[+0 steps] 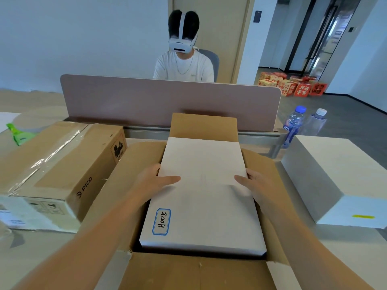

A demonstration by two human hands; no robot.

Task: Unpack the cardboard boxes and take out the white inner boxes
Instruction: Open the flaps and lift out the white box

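An open cardboard box (188,273) stands in front of me with its flaps spread out. A white inner box (203,197) with a blue-framed handwritten label sits partly raised in it, far end higher. My left hand (155,181) grips its left edge, thumb on top. My right hand (253,183) grips the right edge the same way. A second white inner box (343,176) lies on the table at the right. A sealed, taped cardboard box (60,168) marked PICO stands at the left.
A brown desk divider (125,101) runs across behind the boxes, and a person wearing a headset sits beyond it. Two plastic bottles (293,124) stand at the right rear of the table. A green packet (16,132) lies at the far left. Red cartons sit on the floor.
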